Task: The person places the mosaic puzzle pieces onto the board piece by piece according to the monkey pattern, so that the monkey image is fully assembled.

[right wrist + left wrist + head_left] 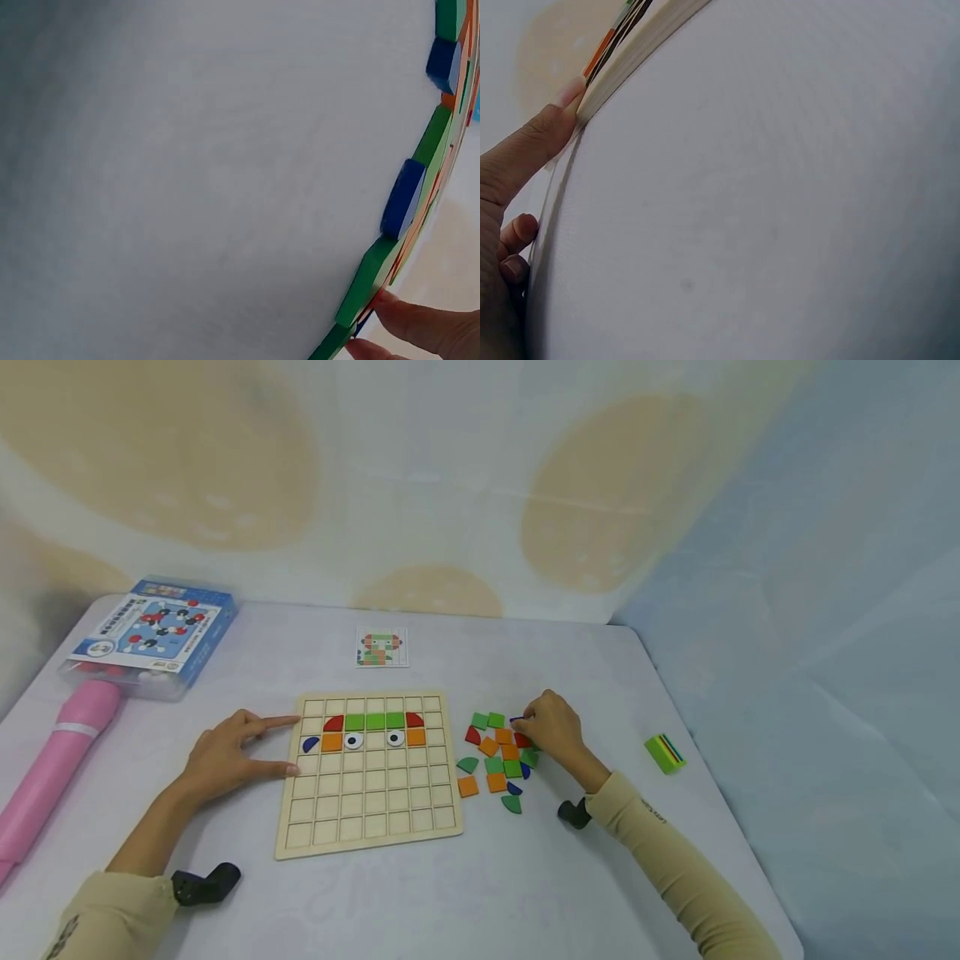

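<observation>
My left hand (225, 756) rests at the left edge of a wooden grid board (337, 810), index finger and thumb stretched out against its side. In the left wrist view the thumb (536, 146) touches the board's rim. Set in the board's upper rows are green squares (375, 721), red quarter-circles, orange squares, two eye discs (353, 740) and a blue half-circle (311, 744). Over the far right of a pile of loose wooden pieces (497, 763), my right hand (557, 727) pinches a blue piece (516, 719), mostly hidden by the fingers.
A small pattern card (382, 647) lies behind the board. At the left are a boxed molecule set (161, 631) and a pink tube-shaped object (56, 764). A green block with coloured stripes (664, 754) lies near the table's right edge.
</observation>
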A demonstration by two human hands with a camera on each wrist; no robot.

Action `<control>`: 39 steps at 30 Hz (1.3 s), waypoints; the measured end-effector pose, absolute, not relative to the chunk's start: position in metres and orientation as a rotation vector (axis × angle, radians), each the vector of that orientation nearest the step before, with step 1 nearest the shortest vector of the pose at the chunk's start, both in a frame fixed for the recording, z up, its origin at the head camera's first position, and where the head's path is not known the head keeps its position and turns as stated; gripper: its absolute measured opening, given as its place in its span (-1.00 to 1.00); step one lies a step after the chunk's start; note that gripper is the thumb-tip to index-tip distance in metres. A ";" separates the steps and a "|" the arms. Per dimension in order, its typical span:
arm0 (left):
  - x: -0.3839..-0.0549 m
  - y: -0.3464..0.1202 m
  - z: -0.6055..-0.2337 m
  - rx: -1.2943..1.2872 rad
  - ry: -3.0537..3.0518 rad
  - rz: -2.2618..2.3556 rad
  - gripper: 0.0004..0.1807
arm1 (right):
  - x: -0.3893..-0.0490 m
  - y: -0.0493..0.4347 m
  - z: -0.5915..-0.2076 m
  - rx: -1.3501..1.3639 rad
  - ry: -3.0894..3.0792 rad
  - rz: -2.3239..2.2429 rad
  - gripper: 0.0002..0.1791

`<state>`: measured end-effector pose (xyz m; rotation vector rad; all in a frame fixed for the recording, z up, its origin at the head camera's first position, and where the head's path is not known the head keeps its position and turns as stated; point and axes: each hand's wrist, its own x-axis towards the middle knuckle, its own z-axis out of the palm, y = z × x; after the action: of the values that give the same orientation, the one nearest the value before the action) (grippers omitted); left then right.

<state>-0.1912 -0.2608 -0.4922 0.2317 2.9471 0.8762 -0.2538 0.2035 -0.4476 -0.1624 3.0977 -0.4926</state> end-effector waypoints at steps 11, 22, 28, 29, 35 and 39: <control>-0.189 -0.261 -0.493 0.255 2.959 0.905 -0.11 | -0.254 0.198 -0.449 -0.189 3.109 -0.489 -0.68; -0.189 -0.261 -0.491 0.253 2.962 0.898 -0.10 | -0.254 0.184 -0.441 -0.418 3.104 -0.530 -0.70; -0.190 -0.261 -0.491 0.247 2.968 0.894 -0.10 | -0.247 0.147 -0.431 -0.987 2.971 -0.459 -0.72; -0.190 -0.261 -0.492 0.247 2.967 0.894 -0.10 | -0.247 0.142 -0.431 -1.067 2.957 -0.429 -0.73; -0.191 -0.260 -0.493 0.239 2.954 0.907 -0.10 | -0.249 0.119 -0.434 -1.188 2.876 -0.391 -0.72; -0.189 -0.260 -0.492 0.234 2.960 0.907 -0.10 | -0.250 0.111 -0.437 -1.181 2.842 -0.355 -0.71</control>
<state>-0.1891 -0.2604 -0.4915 0.2344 2.9596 0.9070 -0.2503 0.1108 -0.4367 -1.1811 2.8421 -0.3546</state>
